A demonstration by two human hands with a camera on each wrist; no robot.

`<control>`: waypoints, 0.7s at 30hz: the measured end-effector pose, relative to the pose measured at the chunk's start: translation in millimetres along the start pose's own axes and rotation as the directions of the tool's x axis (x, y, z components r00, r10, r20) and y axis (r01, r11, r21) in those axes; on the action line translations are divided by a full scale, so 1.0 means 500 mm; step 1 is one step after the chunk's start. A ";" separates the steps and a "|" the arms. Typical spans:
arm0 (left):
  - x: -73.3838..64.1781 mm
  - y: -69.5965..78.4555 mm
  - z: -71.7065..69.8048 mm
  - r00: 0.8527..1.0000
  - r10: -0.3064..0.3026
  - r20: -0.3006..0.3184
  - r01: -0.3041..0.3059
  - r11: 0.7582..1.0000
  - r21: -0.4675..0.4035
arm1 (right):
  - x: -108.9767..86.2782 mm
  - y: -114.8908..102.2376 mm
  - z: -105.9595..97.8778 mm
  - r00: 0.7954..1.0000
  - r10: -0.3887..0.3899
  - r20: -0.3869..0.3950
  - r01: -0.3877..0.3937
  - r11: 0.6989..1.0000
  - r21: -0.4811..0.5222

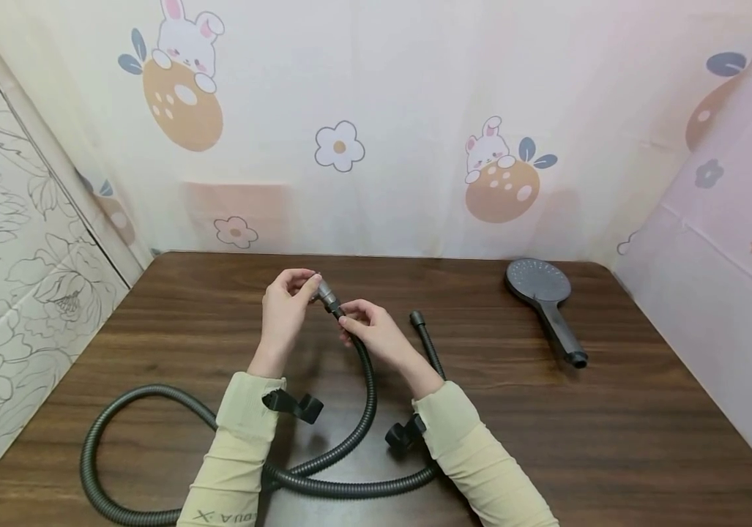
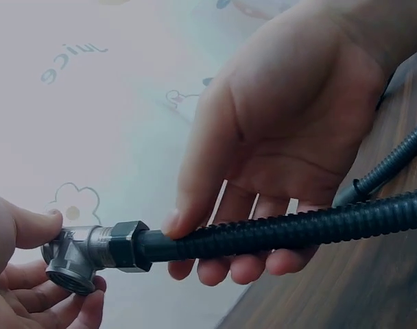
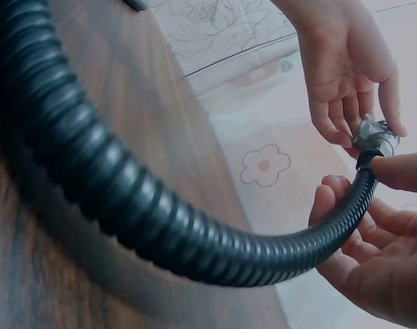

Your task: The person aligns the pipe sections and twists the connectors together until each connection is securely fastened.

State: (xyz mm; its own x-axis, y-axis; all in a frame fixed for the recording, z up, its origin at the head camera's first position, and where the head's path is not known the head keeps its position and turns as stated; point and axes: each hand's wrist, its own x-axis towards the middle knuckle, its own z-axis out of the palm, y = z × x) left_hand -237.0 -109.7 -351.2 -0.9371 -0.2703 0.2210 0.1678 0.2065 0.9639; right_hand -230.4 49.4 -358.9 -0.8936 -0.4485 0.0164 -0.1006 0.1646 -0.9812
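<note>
Head view shows a pale fabric backdrop with a rabbit-and-flower print [image 1: 402,190] behind everything, with a white panel of black line-drawn blooms [image 1: 13,278] at the left side and a pale lilac cloth [image 1: 712,241] at the right. Before it spreads a dark brown wood-grain table [image 1: 613,432]. A long black ribbed flexible hose [image 1: 362,489] curves across its near part, looping wide at the left and crossing itself between the person's 2 pale yellow-green sleeves [image 1: 231,454]; 1 smooth-collared end points toward the far edge, and the other rises into the hands. At the far right lies a dark grey shower head with a round face and straight handle [image 1: 550,315], well apart from the hose, its dotted face upward.

The left hand [image 1: 283,307] has thumb and fingers clamped on a silver T-shaped metal fitting [image 2: 75,257], raised over the table. Just beside it, the right hand [image 1: 376,333] pinches the hose, thumb above and fingers beneath. At each cuff sits a small black wrist mount [image 1: 310,408]. Between the hands, a black hexagonal nut [image 2: 132,245] joins the fitting to the hose, and 1 round port of the fitting faces downward in the left wrist view
</note>
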 end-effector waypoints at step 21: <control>0.017 -0.026 -0.003 0.999 -0.048 -0.023 0.049 0.998 0.045 | 0.011 0.068 -0.025 0.993 0.120 0.003 -0.116 0.964 -0.238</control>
State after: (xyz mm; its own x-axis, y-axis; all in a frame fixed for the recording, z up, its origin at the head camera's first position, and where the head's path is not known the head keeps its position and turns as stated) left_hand -246.8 -116.3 -361.6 -0.9367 -0.3015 0.1782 0.1079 0.2357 0.9658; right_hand -244.1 63.7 -389.5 -0.8981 -0.4278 -0.1020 -0.0975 0.4199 -0.9023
